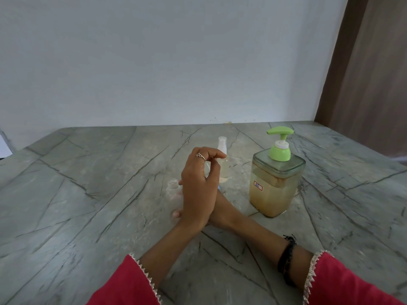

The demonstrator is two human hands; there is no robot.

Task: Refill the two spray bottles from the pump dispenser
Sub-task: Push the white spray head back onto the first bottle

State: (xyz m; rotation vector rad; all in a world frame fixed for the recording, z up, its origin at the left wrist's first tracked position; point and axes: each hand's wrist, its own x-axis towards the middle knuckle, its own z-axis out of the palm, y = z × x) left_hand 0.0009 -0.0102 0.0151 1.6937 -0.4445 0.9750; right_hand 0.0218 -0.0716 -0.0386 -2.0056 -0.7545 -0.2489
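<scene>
— Where are the bottles?
— Left of the pump dispenser [276,179]: capped spray bottle [223,166] nearer it, open bottle [172,190] farther.
— Your hands?
— Crossed. Right hand [179,213] grips the open bottle; left hand [199,188] pinches something unclear.

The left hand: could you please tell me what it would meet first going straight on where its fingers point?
The left hand would most likely meet the capped spray bottle, just beyond its fingertips; depth is unclear, so they may already touch. The pump dispenser stands right of that line.
</scene>
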